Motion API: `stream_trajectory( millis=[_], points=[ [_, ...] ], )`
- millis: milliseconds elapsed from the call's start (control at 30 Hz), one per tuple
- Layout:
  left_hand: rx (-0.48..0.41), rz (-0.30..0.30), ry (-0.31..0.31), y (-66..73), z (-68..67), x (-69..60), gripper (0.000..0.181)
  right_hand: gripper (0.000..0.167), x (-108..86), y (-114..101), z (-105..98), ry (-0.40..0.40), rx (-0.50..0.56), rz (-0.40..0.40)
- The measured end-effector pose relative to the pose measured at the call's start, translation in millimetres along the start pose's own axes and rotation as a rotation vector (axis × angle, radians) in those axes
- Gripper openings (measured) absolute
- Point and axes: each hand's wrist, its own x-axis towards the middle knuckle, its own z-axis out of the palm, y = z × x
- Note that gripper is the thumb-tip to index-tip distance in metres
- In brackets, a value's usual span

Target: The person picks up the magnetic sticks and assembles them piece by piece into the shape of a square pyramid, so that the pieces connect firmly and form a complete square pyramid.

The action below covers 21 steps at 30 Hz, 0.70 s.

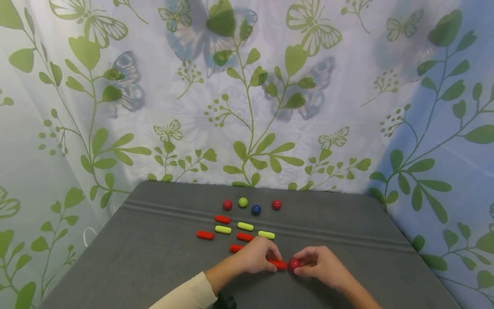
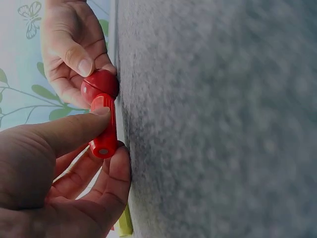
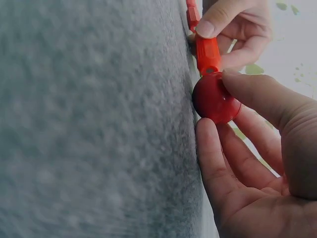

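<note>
Between thumb and fingers my left hand (image 1: 255,256) pinches a short red magnetic rod (image 1: 278,265), whose near end shows a small grey disc in the left wrist view. My right hand (image 1: 323,267) holds a glossy red ball (image 1: 295,265) by thumb and fingertips, low over the table. In the right wrist view the far end of the rod (image 3: 207,53) meets or almost meets the ball (image 3: 216,97); contact is hard to tell. Another red rod (image 1: 236,248) lies just behind my left hand, partly covered by it.
Several red and yellow rods, among them a yellow rod (image 1: 266,234), lie on the grey table (image 1: 154,257). Farther back sit two red balls, a green ball (image 1: 242,202) and a blue ball (image 1: 256,210). A leaf-patterned curtain (image 1: 247,107) hangs behind. A dark object (image 1: 224,302) shows at the front.
</note>
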Motion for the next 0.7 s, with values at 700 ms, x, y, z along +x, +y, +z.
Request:
stream_trajectory(
  millis=[700],
  points=[
    [-0.081,-0.026,0.198,-16.4,-37.0,7.2,0.021,0.033,-4.3,3.6,-1.5,-0.021,0.048,-0.070]
  ],
)
